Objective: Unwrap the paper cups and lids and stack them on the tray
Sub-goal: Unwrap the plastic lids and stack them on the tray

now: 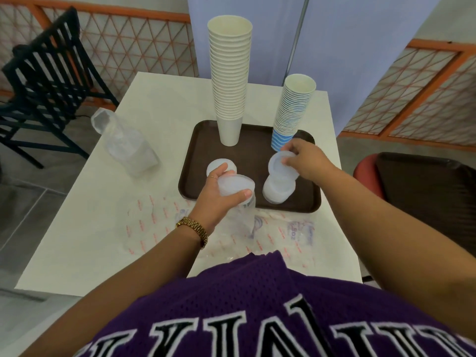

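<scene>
A brown tray lies mid-table. On it stand a tall stack of white paper cups and a shorter stack of blue-striped cups. My left hand grips a plastic sleeve of white lids at the tray's front edge, its open end up. My right hand pinches a white lid on top of a stack of lids standing on the tray. A low pile of lids sits on the tray beyond my left hand.
Another wrapped sleeve of lids lies on the white table at the left. Empty clear wrappers with red print are spread along the near edge. A dark chair stands far left, a red stool at the right.
</scene>
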Motion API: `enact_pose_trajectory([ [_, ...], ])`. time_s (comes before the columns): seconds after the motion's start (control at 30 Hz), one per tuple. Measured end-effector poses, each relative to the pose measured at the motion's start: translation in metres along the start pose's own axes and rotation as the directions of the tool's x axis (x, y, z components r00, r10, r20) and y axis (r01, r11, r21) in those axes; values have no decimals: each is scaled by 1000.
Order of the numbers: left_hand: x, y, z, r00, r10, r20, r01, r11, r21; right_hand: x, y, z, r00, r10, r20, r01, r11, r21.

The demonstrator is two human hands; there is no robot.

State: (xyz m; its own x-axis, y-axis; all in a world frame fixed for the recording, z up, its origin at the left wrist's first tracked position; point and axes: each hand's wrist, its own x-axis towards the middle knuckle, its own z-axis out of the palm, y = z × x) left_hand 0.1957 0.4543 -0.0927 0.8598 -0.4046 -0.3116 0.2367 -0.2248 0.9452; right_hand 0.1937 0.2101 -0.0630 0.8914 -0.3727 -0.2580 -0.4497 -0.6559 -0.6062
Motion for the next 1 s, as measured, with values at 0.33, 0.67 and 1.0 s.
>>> enact_pose_trajectory([
  [0.33, 1, -6, -2, 999, -17, -40, 18, 1000, 8, 19, 42, 30, 992, 126, 29, -125, 992, -24],
  [0.67, 0, -7, 1, 998, -26, -62, 28, 999, 36, 16, 33, 43, 999, 42, 23, -38, 987, -157],
  [1.0, 0, -6, -3, 997, -19, -75, 23, 998, 63, 8, 22, 49, 998, -59, 31, 66, 957, -281],
])
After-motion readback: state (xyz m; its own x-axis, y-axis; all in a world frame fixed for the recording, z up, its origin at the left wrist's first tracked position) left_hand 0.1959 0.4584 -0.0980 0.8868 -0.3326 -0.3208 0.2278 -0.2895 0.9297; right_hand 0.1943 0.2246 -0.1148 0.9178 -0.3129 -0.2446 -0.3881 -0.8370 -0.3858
